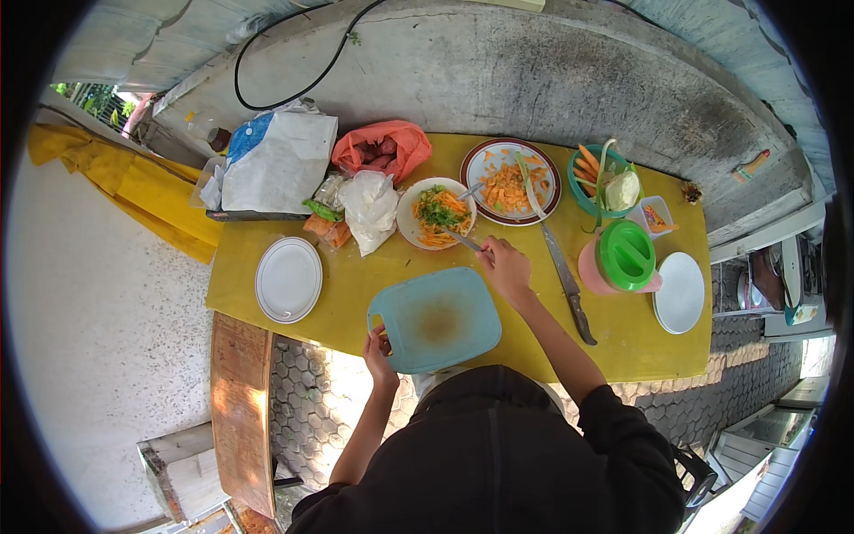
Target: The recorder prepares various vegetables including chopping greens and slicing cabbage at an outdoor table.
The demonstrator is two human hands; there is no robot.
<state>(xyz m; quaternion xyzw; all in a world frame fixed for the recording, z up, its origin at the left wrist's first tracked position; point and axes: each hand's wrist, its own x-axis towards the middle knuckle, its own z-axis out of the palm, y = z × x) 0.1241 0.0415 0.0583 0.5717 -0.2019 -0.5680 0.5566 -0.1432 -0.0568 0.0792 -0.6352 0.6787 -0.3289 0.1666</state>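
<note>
My left hand point(380, 358) is closed around the handle corner of a light blue cutting board point(476, 307), which has a brown stain in its middle. My right hand point(505, 270) grips a slim metal utensil point(464, 240), perhaps a knife, tilted over the rim of a white bowl point(406, 222). Shredded carrot and chopped green leaves point(442, 210) fill that bowl, and a second metal handle leans on its right rim. To the right of my right hand lies a large knife point(567, 280) with a dark handle.
Behind stands a plate point(465, 165) of carrot pieces. At right are a pink jug with a green lid point(626, 255), a teal basket of vegetables point(583, 198) and white plates point(680, 294). At left are another plate point(289, 279), plastic bags point(370, 212) and a concrete wall point(498, 71) behind.
</note>
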